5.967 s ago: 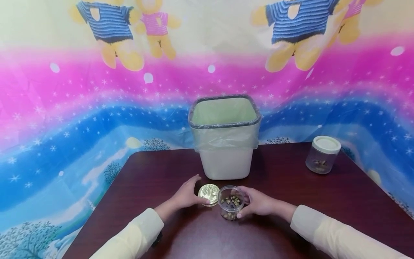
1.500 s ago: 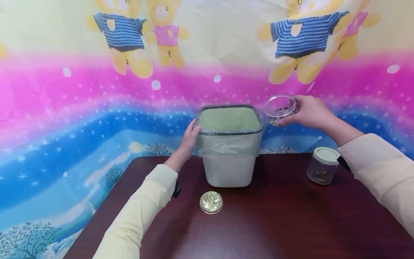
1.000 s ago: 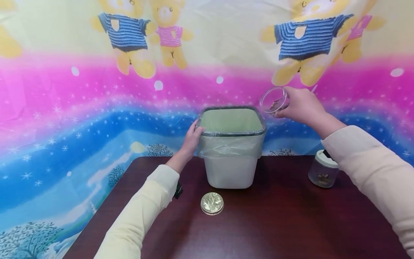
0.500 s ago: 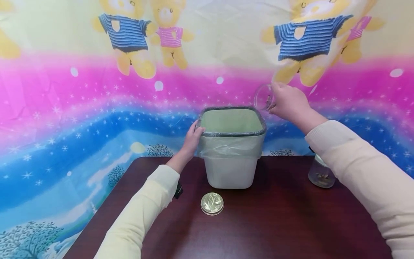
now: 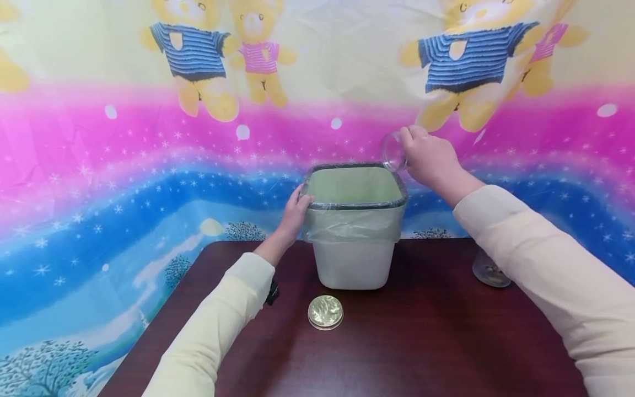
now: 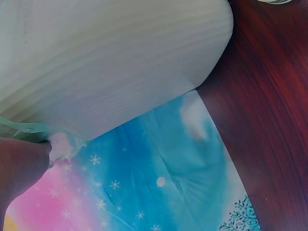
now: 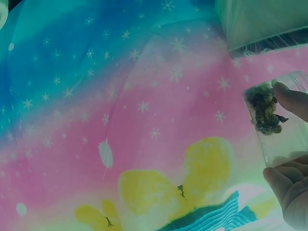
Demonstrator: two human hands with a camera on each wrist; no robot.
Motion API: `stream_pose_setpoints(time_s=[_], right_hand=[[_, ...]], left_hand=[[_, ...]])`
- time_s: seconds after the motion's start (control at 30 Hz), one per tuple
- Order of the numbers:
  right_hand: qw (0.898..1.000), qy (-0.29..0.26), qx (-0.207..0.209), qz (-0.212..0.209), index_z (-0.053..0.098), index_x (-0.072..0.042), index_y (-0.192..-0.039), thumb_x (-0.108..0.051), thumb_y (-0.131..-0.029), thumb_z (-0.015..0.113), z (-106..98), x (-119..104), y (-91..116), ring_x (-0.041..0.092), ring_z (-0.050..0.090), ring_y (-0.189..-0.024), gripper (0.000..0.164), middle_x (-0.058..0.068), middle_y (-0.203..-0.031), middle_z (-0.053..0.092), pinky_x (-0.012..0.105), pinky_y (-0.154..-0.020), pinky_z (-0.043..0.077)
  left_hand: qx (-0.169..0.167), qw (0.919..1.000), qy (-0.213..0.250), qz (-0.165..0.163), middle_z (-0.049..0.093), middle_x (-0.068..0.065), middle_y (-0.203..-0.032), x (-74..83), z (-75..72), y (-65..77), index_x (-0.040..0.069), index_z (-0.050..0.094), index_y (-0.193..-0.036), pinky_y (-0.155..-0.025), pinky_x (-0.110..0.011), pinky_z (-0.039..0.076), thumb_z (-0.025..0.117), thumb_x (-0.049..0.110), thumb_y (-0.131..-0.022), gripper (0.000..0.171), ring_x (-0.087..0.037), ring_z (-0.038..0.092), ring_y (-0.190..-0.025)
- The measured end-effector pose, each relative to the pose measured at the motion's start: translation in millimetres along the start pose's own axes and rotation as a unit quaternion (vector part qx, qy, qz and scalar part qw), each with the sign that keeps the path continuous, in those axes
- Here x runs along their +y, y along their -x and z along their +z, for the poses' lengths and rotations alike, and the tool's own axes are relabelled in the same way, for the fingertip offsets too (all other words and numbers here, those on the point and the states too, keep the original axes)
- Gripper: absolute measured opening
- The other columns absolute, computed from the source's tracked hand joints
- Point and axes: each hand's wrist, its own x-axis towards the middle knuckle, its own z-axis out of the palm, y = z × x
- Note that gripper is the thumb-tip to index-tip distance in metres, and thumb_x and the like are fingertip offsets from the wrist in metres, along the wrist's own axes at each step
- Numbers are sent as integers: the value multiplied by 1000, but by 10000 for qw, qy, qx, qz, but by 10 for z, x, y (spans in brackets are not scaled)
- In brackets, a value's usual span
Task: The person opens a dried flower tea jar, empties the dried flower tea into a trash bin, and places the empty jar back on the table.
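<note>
Head view gives me the dark desk (image 5: 421, 331), and at its far edge, about midway along, the pale bin (image 5: 354, 248) stands upright. I judge it light, stiff plastic that would slide easily, so the rim is where to steady it; its loose bag (image 5: 352, 221) looks thin and slippery. My left hand (image 5: 294, 212) grips that rim on its left side, thumb over the edge. Toward the far edge on the right is a jar (image 5: 488, 273), partly behind my sleeve. My right hand (image 5: 429, 160) holds the clear tub (image 5: 391, 150) off the desk, at the bin's right rim, tilted so its mouth faces the opening; thumb and fingers clasp opposite sides. I expect it to be light, smooth and a bit flexible: best held round the wall near the base, without a hard squeeze. Between bin and near edge lies a gold lid (image 5: 324, 312). Smallest are the dried buds (image 7: 263, 108) clumped inside the tub, probably almost weightless and crumbly.
</note>
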Motion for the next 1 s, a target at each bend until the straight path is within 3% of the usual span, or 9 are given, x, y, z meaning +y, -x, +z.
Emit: stream_pose_setpoints(time_s=[0.13, 0.27, 0.47, 0.67, 1.0], right_hand=[[9997, 134, -9, -200, 41, 13, -132, 3, -83, 67, 34, -30, -21, 43, 47, -120, 56, 31, -125, 48, 56, -71, 53], [9989, 257, 42, -396, 40, 14, -136, 7, -81, 72, 81, -45, -22, 44, 43, -127, 64, 33, -132, 46, 54, -83, 50], [9969, 515, 23, -599, 37, 16, -138, 11, -87, 62, 148, -59, 3, 45, 37, -132, 57, 34, -140, 40, 52, -99, 39], [9928, 793, 200, -879, 41, 16, -136, 12, -89, 61, 196, -99, 9, 44, 41, -130, 51, 34, -137, 44, 49, -103, 37], [9846, 1148, 332, -1273, 42, 16, -135, 13, -85, 66, 238, -107, 9, 43, 43, -129, 56, 32, -137, 46, 48, -103, 37]], left_hand=[[52, 10000, -46, -1, 22, -15, -157, 6, 3, 7, 10, 22, -155, -109, -50, 28, 50, 30, -91, 73, -33, 27, -140], [54, 9999, -133, 1, 18, -14, -159, 6, 3, 7, 11, 21, -155, -110, -51, 25, 49, 33, -91, 74, -33, 23, -141], [29, 9999, -143, -42, 19, -14, -159, 16, 22, 12, 12, 21, -156, -110, -50, 26, 49, 30, -92, 72, -33, 24, -141], [59, 10000, -69, -13, 21, -15, -158, 23, 19, 27, 9, 22, -155, -110, -50, 27, 49, 28, -92, 71, -33, 26, -140], [71, 10000, -29, 8, 34, -19, -150, 14, 31, 18, 10, 25, -154, -107, -50, 31, 49, 28, -92, 69, -34, 37, -133]])
